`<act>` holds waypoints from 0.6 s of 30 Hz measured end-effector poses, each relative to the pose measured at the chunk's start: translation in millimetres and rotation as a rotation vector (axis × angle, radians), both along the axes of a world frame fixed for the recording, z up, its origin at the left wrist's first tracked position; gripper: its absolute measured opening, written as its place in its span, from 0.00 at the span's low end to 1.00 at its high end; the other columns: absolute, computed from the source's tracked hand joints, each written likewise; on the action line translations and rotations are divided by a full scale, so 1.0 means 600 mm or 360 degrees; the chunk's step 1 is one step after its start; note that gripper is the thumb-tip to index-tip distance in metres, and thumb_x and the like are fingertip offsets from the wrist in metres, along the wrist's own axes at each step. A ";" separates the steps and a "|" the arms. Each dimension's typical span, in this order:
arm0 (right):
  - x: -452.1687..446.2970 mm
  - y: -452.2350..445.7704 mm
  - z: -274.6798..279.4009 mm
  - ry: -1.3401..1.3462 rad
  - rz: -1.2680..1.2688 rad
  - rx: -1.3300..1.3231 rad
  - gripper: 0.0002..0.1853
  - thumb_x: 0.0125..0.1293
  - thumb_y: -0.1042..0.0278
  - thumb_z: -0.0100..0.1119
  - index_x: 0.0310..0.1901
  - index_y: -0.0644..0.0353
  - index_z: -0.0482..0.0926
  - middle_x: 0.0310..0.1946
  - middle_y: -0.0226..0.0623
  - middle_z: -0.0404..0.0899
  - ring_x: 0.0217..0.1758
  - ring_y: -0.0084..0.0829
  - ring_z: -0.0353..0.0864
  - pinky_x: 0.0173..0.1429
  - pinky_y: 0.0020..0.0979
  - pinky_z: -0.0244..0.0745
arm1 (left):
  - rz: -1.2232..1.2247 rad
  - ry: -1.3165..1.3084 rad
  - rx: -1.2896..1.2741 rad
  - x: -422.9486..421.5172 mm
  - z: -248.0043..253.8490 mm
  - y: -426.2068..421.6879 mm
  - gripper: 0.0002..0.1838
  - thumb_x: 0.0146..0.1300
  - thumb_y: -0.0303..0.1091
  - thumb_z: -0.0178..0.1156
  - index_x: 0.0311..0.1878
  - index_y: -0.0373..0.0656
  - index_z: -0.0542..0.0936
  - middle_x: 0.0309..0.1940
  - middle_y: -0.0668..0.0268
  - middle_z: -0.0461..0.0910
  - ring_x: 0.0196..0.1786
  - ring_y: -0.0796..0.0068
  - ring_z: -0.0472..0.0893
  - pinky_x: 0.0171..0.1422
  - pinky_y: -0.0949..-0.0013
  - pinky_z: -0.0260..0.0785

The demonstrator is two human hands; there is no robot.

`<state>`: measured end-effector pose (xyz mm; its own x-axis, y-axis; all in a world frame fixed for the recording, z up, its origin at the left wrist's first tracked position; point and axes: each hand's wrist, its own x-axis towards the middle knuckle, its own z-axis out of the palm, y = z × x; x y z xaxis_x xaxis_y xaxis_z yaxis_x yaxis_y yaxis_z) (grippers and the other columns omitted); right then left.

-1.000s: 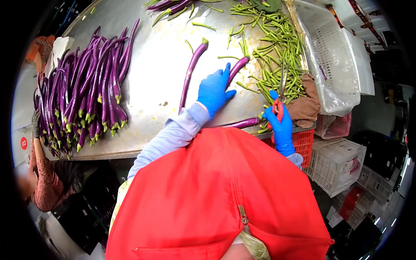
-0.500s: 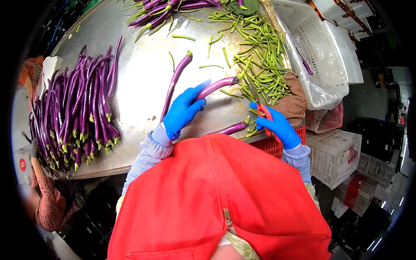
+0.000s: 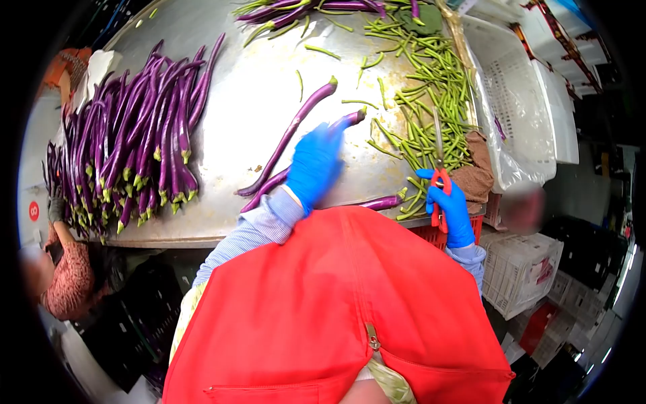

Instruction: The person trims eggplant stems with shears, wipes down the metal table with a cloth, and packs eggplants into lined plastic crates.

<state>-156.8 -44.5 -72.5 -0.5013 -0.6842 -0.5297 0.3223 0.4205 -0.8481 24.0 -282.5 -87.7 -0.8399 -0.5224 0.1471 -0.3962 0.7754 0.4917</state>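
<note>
My left hand (image 3: 315,163), in a blue glove and smeared by motion, lies over the middle of a purple eggplant (image 3: 269,190). That eggplant's stem end shows past my fingers and its other end shows beside my wrist; whether the fingers grip it is blurred. Just left of it another long eggplant (image 3: 296,124) rests on the metal table (image 3: 232,108). My right hand (image 3: 452,210), also gloved in blue, is closed around the red handles of scissors (image 3: 439,145), blades pointing away from me over cut green stems (image 3: 437,87). A further eggplant (image 3: 380,202) lies near my apron, partly hidden.
A large pile of eggplants (image 3: 134,128) covers the table's left side. More eggplants (image 3: 303,12) lie at the far edge. A brown cloth (image 3: 476,172) and a plastic-lined white crate (image 3: 515,101) are on the right. At far left a person's gloved hand (image 3: 56,210) touches the pile.
My left hand has moved the eggplant leftward, away from the scissors and beside the other one. My right hand still holds the scissors, now pointing straighter ahead. The whole view has shifted.
</note>
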 end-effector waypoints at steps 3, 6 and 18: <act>0.008 0.008 -0.017 -0.0040 -0.0118 -0.0029 0.24 0.63 0.70 0.53 0.61 0.63 0.72 0.28 0.29 0.73 0.26 0.19 0.72 0.31 0.20 0.70 | -0.0703 -0.0321 0.0244 -0.001 -0.038 0.069 0.37 0.55 0.37 0.63 0.68 0.42 0.63 0.35 0.54 0.76 0.38 0.51 0.78 0.41 0.53 0.72; 0.021 0.010 -0.026 -0.0011 -0.0104 -0.0009 0.25 0.63 0.70 0.53 0.63 0.64 0.69 0.38 0.34 0.78 0.28 0.20 0.74 0.33 0.22 0.72 | -0.0889 -0.0589 0.0497 0.005 -0.079 0.084 0.34 0.57 0.44 0.62 0.66 0.43 0.67 0.36 0.55 0.77 0.39 0.51 0.79 0.42 0.52 0.72; 0.032 0.027 0.006 -0.0195 0.0074 -0.0081 0.30 0.64 0.67 0.57 0.68 0.62 0.65 0.36 0.28 0.75 0.32 0.19 0.74 0.46 0.23 0.73 | -0.0045 0.0121 0.2224 0.055 -0.049 0.016 0.17 0.66 0.37 0.56 0.54 0.37 0.76 0.45 0.62 0.81 0.43 0.79 0.79 0.46 0.72 0.73</act>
